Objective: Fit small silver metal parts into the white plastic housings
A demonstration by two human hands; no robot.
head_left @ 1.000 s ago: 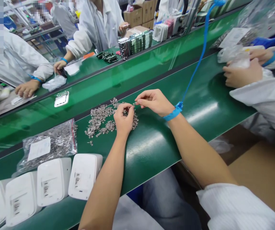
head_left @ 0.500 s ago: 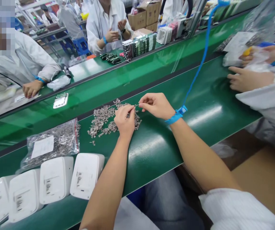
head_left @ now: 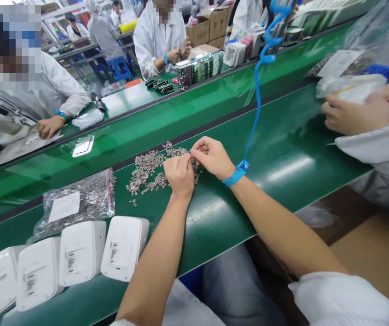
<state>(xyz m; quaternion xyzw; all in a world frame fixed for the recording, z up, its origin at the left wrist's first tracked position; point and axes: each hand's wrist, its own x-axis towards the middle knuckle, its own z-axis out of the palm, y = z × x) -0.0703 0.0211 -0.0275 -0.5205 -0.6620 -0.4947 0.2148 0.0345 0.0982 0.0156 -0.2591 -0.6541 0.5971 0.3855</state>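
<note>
Both my hands meet over a loose heap of small silvery metal parts (head_left: 147, 165) on the green bench. My left hand (head_left: 181, 174) is closed in a pinch at the heap's right side, its back hiding some of the parts. Opposite it, my right hand (head_left: 213, 157) pinches thumb and forefinger close against the left fingertips. A tiny metal part showed between the fingertips a moment earlier; now the fingers mostly cover it. A blue wrist strap (head_left: 235, 175) with a coiled cord is on my right wrist.
A clear zip bag of metal parts (head_left: 96, 197) lies left of the heap. Several white plastic housings (head_left: 123, 249) stand in a row at front left. A co-worker's hand (head_left: 357, 113) handles a plastic bag at right. Beyond the green divider (head_left: 181, 108), other people sit working.
My right hand has moved slightly left and down, closing the small gap to my left fingertips. The blue cord has swung left. At right, the co-worker's hands have shifted on the bag.
</note>
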